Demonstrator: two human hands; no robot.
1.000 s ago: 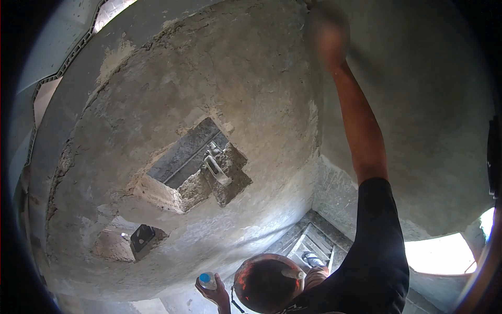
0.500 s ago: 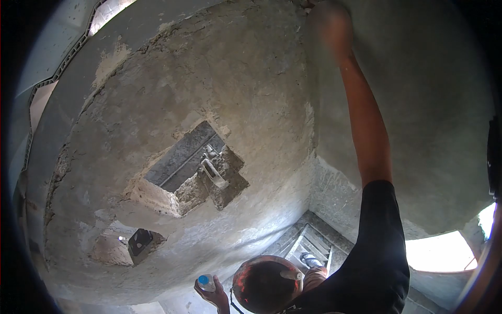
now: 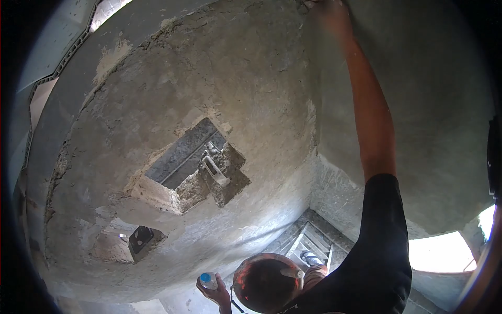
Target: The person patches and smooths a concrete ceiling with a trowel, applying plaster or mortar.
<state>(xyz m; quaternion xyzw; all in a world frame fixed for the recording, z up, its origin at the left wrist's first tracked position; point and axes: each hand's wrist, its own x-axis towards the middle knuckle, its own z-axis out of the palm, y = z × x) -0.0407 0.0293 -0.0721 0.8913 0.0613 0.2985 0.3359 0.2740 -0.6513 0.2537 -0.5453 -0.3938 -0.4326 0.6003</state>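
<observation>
Low in the view, my left hand (image 3: 217, 297) is closed around a small clear bottle with a blue cap (image 3: 207, 279). My right hand (image 3: 334, 20) is raised high to the wall corner at the top edge, its arm stretched along the right wall. Blur covers part of that hand; its fingers look bent, and what they hold cannot be made out. Between my left hand and my black sleeve (image 3: 384, 225) is a round, dark object with reddish patches (image 3: 266, 282), a cord hanging beside it.
The rough plastered wall (image 3: 251, 83) has a broken-out opening (image 3: 183, 157) with a pale fitting (image 3: 215, 171) in it. Below left is a smaller hole holding a dark piece (image 3: 140, 239). A foot (image 3: 311, 258) stands on a ladder-like frame (image 3: 329, 256). Bright light enters through a gap (image 3: 442, 252) at right.
My right hand has shifted slightly upward along the corner, partly past the top edge. My left hand still grips the bottle in almost the same place.
</observation>
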